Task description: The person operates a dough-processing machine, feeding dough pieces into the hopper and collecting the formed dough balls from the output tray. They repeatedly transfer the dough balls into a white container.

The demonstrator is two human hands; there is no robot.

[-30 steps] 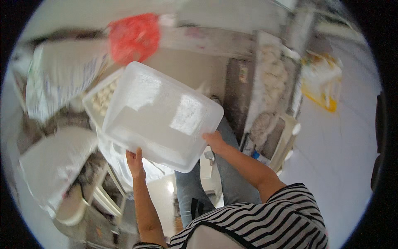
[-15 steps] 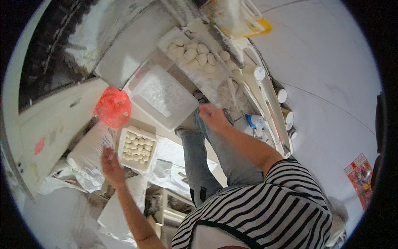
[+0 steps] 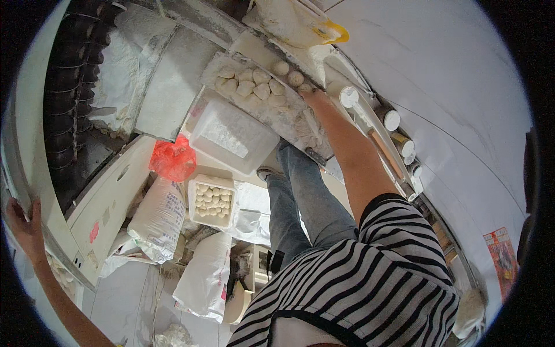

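Note:
My left hand (image 3: 26, 225) is at the far left, against the edge of the pale machine panel (image 3: 115, 194). Thumb and fingers are spread around a small pale spot that I cannot make out. With my arm stretched forward, my right hand (image 3: 312, 97) reaches the back of the floury worktop (image 3: 298, 124). It touches or nearly touches a round dough ball (image 3: 304, 88) in a short row there; its fingertips are hidden. Several floury dough pieces (image 3: 245, 88) lie left of that hand.
A translucent plastic tub (image 3: 263, 153) with white powder stands before my legs. Beside it are a red plastic bag (image 3: 173, 159), a white sack (image 3: 159, 217) and a white box (image 3: 192, 202) of small dough balls. Dark ribbed machine parts (image 3: 66, 92) rise at the left; jars (image 3: 392, 120) line the right.
My left hand has moved left and out to the machine's edge. My right hand has gone from above my legs forward to the row of dough balls. The view has shifted.

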